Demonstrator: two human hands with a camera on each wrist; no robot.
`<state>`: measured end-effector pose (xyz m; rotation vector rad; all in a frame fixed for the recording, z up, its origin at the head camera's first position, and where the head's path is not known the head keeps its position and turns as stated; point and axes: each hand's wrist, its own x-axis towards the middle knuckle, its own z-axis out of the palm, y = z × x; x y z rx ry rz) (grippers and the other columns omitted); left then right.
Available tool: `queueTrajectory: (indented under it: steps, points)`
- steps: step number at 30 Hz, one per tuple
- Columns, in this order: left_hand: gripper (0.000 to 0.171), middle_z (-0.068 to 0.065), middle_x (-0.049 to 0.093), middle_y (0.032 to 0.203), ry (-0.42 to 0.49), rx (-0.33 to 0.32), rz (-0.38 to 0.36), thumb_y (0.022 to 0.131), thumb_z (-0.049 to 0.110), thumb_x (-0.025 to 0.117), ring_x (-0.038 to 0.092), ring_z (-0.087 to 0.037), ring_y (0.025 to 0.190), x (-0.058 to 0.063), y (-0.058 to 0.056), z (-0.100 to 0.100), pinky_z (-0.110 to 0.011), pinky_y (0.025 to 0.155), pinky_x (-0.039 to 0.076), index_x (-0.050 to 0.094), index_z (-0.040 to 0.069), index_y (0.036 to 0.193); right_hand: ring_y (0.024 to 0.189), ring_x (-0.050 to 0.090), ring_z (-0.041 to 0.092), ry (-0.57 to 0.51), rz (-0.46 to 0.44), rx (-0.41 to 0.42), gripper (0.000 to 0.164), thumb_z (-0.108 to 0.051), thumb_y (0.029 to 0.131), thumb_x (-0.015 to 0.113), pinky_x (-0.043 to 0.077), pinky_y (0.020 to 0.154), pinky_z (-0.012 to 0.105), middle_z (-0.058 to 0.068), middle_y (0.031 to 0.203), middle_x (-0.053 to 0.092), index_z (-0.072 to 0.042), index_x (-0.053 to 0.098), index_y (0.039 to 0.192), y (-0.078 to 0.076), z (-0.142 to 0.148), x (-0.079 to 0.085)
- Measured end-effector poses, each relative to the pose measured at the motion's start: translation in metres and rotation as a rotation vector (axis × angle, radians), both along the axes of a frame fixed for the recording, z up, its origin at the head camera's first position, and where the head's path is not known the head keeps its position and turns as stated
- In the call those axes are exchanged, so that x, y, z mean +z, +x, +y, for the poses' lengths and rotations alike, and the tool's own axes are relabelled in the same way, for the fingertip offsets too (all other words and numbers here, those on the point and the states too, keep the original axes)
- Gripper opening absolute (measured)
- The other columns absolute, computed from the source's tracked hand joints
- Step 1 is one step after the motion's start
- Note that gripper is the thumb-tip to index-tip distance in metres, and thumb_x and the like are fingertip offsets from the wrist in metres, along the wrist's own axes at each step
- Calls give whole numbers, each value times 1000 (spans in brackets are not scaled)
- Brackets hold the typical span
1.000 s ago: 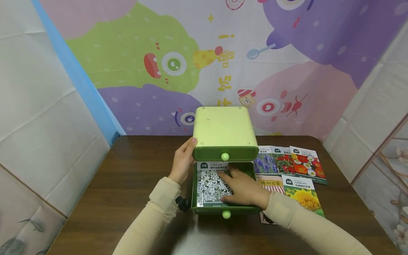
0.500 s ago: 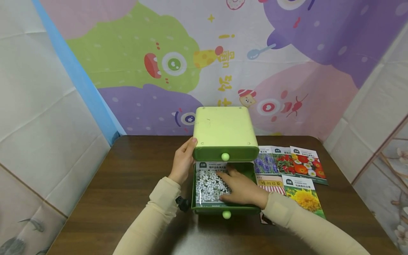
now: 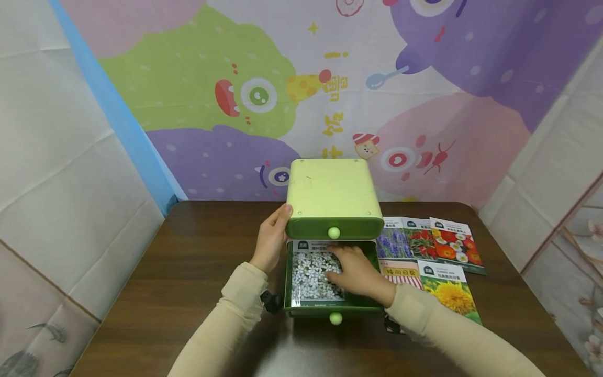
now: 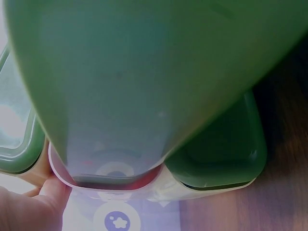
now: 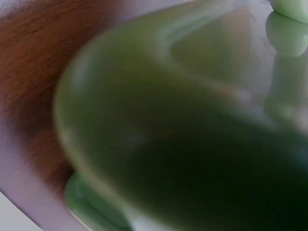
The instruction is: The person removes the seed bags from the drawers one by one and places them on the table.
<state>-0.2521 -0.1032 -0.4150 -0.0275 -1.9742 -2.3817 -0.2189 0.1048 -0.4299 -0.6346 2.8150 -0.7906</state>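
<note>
A light-green drawer box [image 3: 332, 188] stands on the table, its middle drawer [image 3: 311, 312] pulled out toward me. My left hand [image 3: 272, 238] grips the box's left side, thumb at the front top corner. In the left wrist view, that hand [image 4: 38, 207] shows beside the box, below the large green underside of the drawer [image 4: 120, 72]. Inside the drawer lies a seed packet [image 3: 311, 283] with white flowers. My right hand [image 3: 359, 272] reaches in over its right edge, fingers extended on its upper part, thumb on the picture. The right wrist view shows only the drawer front [image 5: 144, 120], hiding the hand.
Right of the box, several seed packets lie on the wooden table [image 3: 188, 293]: lavender [image 3: 393, 242], red-flower [image 3: 416, 243], poppy [image 3: 457, 245] and yellow-flower [image 3: 449, 294] ones. One with a striped picture [image 3: 400, 275] is partly covered by the right forearm. A patterned cloth [image 3: 226, 78] hangs behind.
My right hand's fingers have drawn closer together and moved up along the packet. The packet slid slightly left, then back right. The left hand stays on the box.
</note>
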Motion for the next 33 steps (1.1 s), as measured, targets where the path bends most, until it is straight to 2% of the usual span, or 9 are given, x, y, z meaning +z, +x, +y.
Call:
queueTrajectory:
  steps: [9,12,15,18,21,23,25,28,33]
  points:
    - [62,-10,49,148,-2,0,0,100,46,53,65,-16,109,0,-1,0,-26,84,57,43,10,149,132,44,45,-133,-38,-21,52,-16,93,64,36,108,60,20,143,52,-1,50,141,-4,6,-3]
    - [62,-9,49,148,-17,2,-5,99,47,53,64,-17,112,0,-1,0,-27,86,56,43,11,149,88,64,35,-200,-104,-31,51,-14,95,61,51,85,49,23,135,57,-2,48,143,-5,7,-2]
    - [62,-7,49,148,-26,6,-11,99,47,54,64,-18,112,1,0,0,-27,86,56,43,12,149,46,42,17,-265,-178,-48,52,-14,97,59,44,55,32,25,116,63,-4,45,145,-6,7,-2]
    - [61,-8,49,148,-29,9,-9,99,46,54,64,-17,111,1,0,0,-26,86,55,43,11,148,39,28,9,-330,-238,-72,52,-13,98,58,33,44,25,27,107,62,-4,43,147,-6,7,-2]
    - [60,-9,49,148,-20,11,-7,100,45,54,64,-16,111,1,0,0,-25,85,55,44,11,148,42,28,12,-402,-279,-120,50,-11,98,56,33,45,26,23,132,56,-4,43,147,-4,7,-1]
    - [60,-9,49,148,-15,11,-8,100,45,53,63,-17,113,1,0,0,-24,85,55,43,10,148,56,50,18,-434,-296,-148,50,-10,99,55,42,51,29,23,137,54,-4,43,147,-3,7,-1]
    - [60,-9,49,148,-14,10,-10,100,45,53,63,-18,115,1,-1,0,-24,85,55,43,10,148,86,64,29,-471,-312,-176,49,-10,99,53,53,67,36,21,147,45,-4,43,146,-2,7,-1]
    - [61,-8,48,149,-18,6,-12,100,45,53,61,-21,118,0,-1,0,-24,87,55,43,10,149,133,46,40,-528,-331,-218,49,-8,99,52,50,99,48,23,150,42,0,42,146,-1,7,-2]
    - [61,-8,48,149,-19,9,-13,100,46,53,60,-22,120,0,-1,0,-25,88,55,43,11,149,128,51,41,-638,-395,-309,51,-5,99,51,49,101,48,28,143,48,7,38,146,-4,9,-3]
